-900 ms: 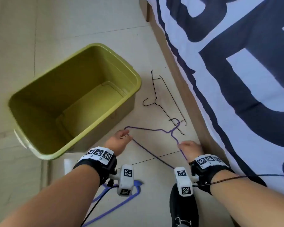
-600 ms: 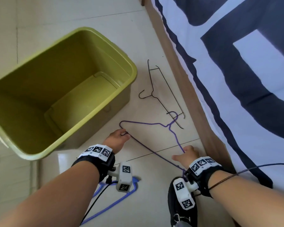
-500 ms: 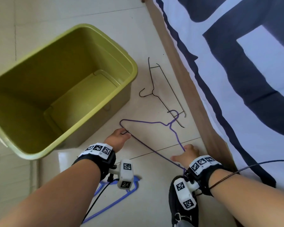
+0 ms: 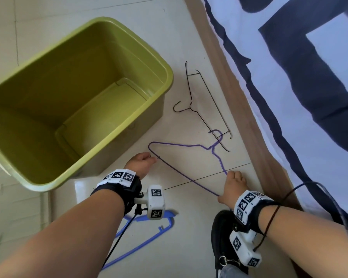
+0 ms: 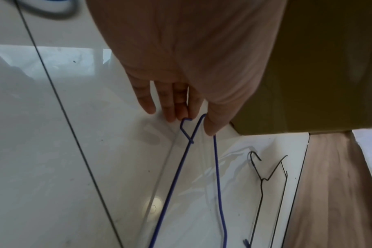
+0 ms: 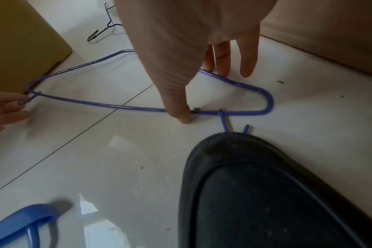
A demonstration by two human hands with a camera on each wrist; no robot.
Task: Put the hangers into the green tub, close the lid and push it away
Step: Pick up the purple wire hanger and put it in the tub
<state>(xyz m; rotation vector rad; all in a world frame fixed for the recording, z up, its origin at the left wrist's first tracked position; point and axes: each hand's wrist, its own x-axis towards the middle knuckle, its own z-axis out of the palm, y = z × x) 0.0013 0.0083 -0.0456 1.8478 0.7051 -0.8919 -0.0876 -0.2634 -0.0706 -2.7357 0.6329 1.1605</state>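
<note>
On my far left sits the open olive-green plastic tub [image 4: 72, 93], rectangular, resting on the pale tiled floor [image 4: 189, 227], nothing visible inside it. Just beside its near right corner I have my left hand [image 4: 142, 161] down at floor level. From the left wrist camera, the fingertips [image 5: 182, 114] and thumb meet around the looped end of the thin purple wire hanger [image 4: 181, 173], pinching that corner between them.

Below my left forearm lies a thicker blue plastic hanger [image 4: 149, 237] flat on the tiles, partly hidden by the wrist camera.

The purple wire hanger stretches from my left hand across to my right hand; its hook points away from me and crosses the near end of a thin black wire hanger [image 4: 201, 109], which lies flat between the tub and the wooden bed edge [image 4: 235, 117].

My right hand [image 4: 232, 185] is on the hanger's other corner. In the right wrist camera the thumb presses down at the straight bottom bar and the fingers [image 6: 222, 67] reach onto the sloping arm; they are spread fairly wide and only lightly bent, bracketing the wire, not closed tight around it.

Beside that wrist is my black shoe [image 4: 222, 237], its toe touching a small purple prong of the hanger. On the right hangs white bedding with dark navy shapes [image 4: 299, 77].
</note>
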